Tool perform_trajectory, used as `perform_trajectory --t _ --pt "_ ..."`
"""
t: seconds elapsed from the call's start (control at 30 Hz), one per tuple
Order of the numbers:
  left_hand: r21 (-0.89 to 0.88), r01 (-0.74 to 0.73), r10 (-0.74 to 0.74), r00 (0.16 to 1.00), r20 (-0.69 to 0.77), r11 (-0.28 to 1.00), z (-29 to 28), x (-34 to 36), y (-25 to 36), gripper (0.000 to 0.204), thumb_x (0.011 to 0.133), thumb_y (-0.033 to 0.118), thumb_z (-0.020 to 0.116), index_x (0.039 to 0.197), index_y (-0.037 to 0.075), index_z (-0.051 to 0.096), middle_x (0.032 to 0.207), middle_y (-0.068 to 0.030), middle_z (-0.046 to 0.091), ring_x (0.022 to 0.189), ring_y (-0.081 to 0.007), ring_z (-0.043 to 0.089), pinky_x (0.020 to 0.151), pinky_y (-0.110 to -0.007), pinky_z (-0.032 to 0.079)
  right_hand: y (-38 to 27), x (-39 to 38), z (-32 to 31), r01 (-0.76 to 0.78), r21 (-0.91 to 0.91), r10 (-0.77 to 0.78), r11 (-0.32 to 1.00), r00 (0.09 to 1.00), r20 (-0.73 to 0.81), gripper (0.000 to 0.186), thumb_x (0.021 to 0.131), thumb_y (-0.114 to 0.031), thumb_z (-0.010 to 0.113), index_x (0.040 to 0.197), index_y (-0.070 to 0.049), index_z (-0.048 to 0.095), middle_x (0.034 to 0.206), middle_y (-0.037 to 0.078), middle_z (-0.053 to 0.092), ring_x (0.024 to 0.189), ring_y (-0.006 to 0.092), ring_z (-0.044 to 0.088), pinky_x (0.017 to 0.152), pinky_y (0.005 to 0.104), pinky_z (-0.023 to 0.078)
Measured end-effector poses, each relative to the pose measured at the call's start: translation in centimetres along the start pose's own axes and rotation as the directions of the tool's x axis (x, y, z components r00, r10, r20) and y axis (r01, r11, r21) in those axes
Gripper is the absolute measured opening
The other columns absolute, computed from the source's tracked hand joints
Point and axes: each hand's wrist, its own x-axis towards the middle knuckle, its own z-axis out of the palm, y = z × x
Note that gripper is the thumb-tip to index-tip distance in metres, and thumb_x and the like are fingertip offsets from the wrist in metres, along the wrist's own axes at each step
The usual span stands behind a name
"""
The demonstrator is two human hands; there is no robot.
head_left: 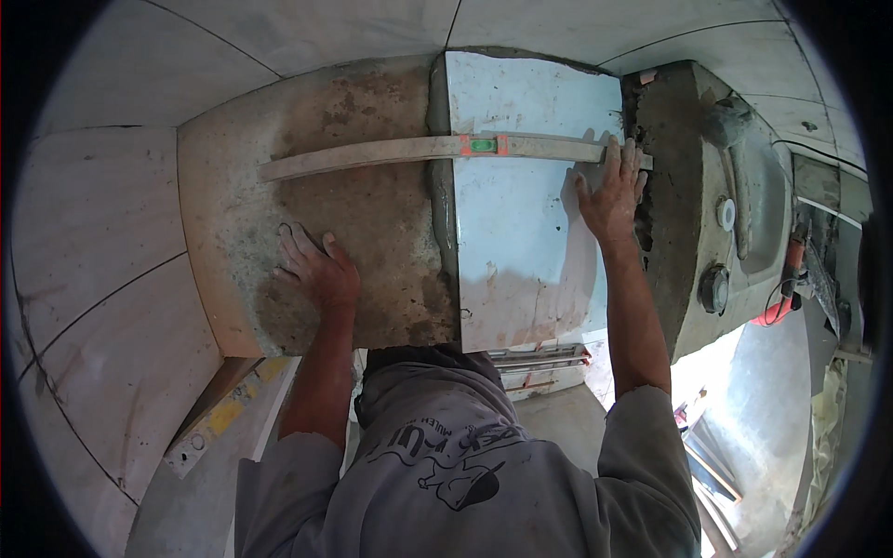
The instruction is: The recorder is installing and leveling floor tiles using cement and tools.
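Observation:
A long, dusty spirit level (372, 155) with a green vial lies crosswise over the counter. Its right part rests on a white tile (530, 232), while its left end reaches over the bare concrete surface (381, 260). My right hand (614, 197) lies with outstretched fingers on the level's right end, near the tile's right edge. The thumb points away to the side. On the concrete in front of the level, my left hand (321, 272) rests with its fingers spread, holding nothing. A mortar edge (443, 205) shows along the tile's left side.
To the right stand a concrete ledge (665, 232) and a grey sink basin (767, 200) with a white tape roll (726, 214) and a dark round object (714, 288) beside it. Tiled walls (112, 214) enclose the counter. A yellow-marked board (223, 418) leans below left.

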Motion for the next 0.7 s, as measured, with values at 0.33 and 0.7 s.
perform_trajectory --t 0.33,0.7 --pt "-0.059 0.041 -0.040 0.999 0.017 0.997 -0.33 -0.14 -0.01 0.059 0.098 0.036 0.046 0.144 0.002 0.032 0.153 -0.0162 0.027 0.144 -0.0352 0.023 0.108 -0.070 0.015 0.15 0.08 -0.23 0.013 -0.066 -0.010 0.998 0.999 0.038 0.084 0.083 -0.029 0.068 0.150 -0.007 0.023 0.152 0.031 0.022 0.143 0.0481 0.017 0.114 0.0610 0.015" --pt "-0.033 0.013 -0.013 1.000 -0.012 0.999 -0.09 -0.14 -0.31 0.058 0.097 0.036 0.046 0.143 0.004 0.031 0.153 -0.0159 0.027 0.145 -0.0335 0.021 0.107 -0.070 0.018 0.04 0.36 0.08 0.005 -0.094 0.000 0.996 0.999 0.046 0.081 0.084 -0.029 0.066 0.150 -0.007 0.023 0.151 0.032 0.021 0.143 0.0484 0.016 0.116 0.0568 0.014"
